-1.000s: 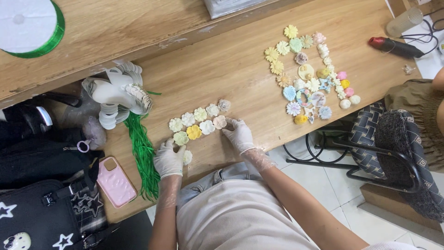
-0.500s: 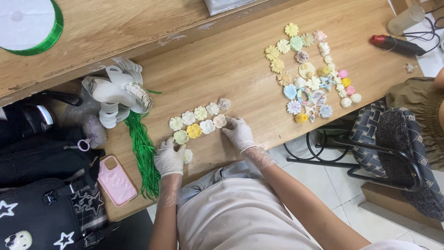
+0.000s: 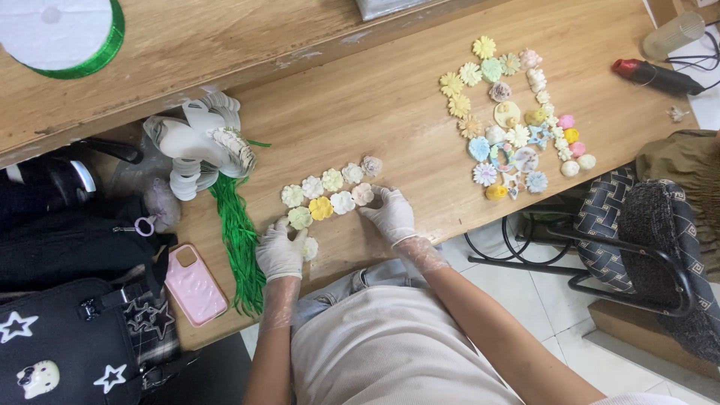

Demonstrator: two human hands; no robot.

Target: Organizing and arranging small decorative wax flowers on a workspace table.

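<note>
Head view looks straight down on a wooden surface (image 3: 360, 105) where two gloved hands work at a small group of flat flower-shaped pieces (image 3: 330, 191) in pale green, cream, yellow and pink, laid in two short rows. Left hand (image 3: 280, 251) lies palm down, its fingers (image 3: 289, 229) slightly spread, the tips touching the pale green flower (image 3: 300, 217) at the near end of the lower row; a white flower (image 3: 310, 248) sits just beside the thumb side, partly tucked under the hand; whether anything is pinched I cannot tell. Right hand (image 3: 391, 214) rests at the other end, fingers (image 3: 375, 202) loosely together and flat, the tips touching the pinkish flower (image 3: 363, 193) that closes the lower row; nothing is clamped in it. Beyond the right fingers, well apart, a larger cluster of coloured flowers (image 3: 510, 127) lies arranged near a black and red tool (image 3: 652, 73). Beyond the left fingers stand a heap of white plastic pieces (image 3: 199, 146) and a bundle of green strands (image 3: 238, 240), with a pink phone (image 3: 195, 283) outward of the wrist. By the look of it the step in hand is nudging the pieces into tidy rows, both ends being squared up at once; the next move seems to call for light fingertip pushes, so that the neighbours stay put, and for drawing the stray white flower up into line
</note>
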